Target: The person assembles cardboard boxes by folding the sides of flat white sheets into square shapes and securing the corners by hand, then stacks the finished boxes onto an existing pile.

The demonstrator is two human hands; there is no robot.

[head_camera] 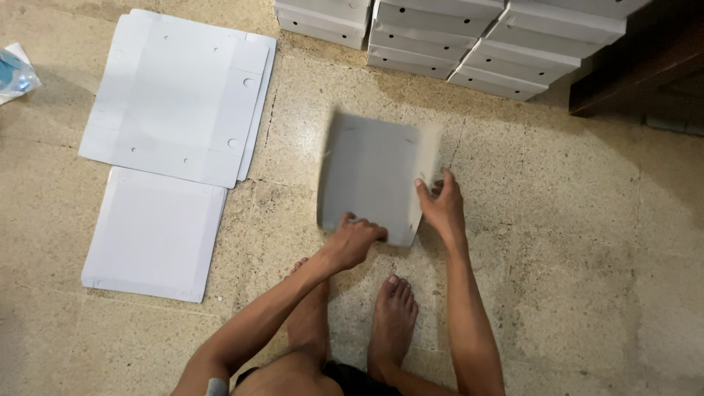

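The flat grey-white cardboard sheet with small punched holes (374,176) lies in the middle of the scene on the speckled stone floor (557,242), just beyond the person's bare feet (392,312). It is blurred, so I judge it is lifted a little at its far edge. Such a sheet should be light and quite stiff, but it bends easily along its creases, and the smooth face may slip; the edges and corners are the good places to take it.

The left hand (354,240) grips the near edge, fingers curled closed over it. The right hand (442,205) holds the right side edge, thumb on the face and fingers pinched behind it (how far they wrap I cannot tell).

To the left, well apart, lie two piles of flat white cardboard blanks (176,99), one far and one near (154,235). At the far side stand stacks of finished white boxes (469,37). A dark wooden piece of furniture (645,66) is at the far right. Nothing lies between the hands and the sheet.
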